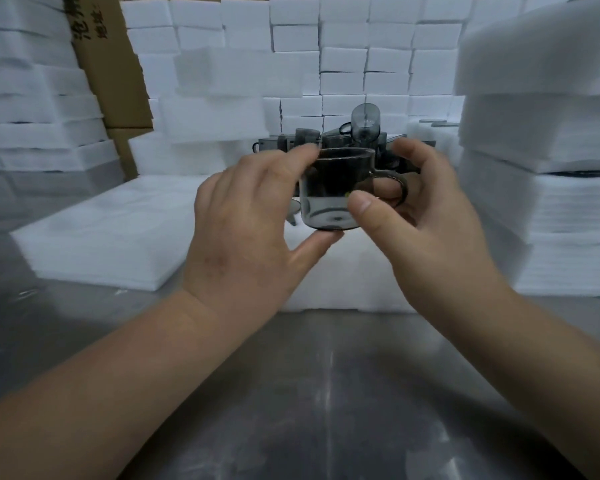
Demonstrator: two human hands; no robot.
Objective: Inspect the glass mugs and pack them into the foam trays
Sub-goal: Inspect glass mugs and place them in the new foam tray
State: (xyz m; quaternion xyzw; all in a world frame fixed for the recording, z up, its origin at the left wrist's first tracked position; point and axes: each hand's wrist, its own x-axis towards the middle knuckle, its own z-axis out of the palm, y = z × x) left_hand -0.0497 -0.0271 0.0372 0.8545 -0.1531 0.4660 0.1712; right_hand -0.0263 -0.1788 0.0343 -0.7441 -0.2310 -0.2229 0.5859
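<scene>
Two bare forearms enter from the lower corners of the frame, above a grey metal desk (326,393) whose surface is smeared and reflective.

Left hand (250,216), centre of frame: its grip is closed on a smoked-glass mug (329,188), with the thumb under the base and the forefinger lying along the rim at upper left.

Right hand (426,216), right of centre: its grip also holds the mug, with the thumb pressed on the lower wall near the base. The other fingers are curled at the handle (397,188); whether one passes through the loop cannot be told.

The mug is upright and lifted off the desk, held between the two hands with the handle pointing to the right of the frame. It sits above a white foam block (343,278) at centre and does not touch it.

Just behind the held mug stands a cluster of grey mugs (305,136). One (365,123) rises above the others.

A flat foam slab (111,237) lies at centre left. A tall stack of foam sheets (541,133) fills the right edge. A wall of stacked foam blocks (343,64) crosses the top of the frame, with a cardboard carton (118,71) at upper left.
</scene>
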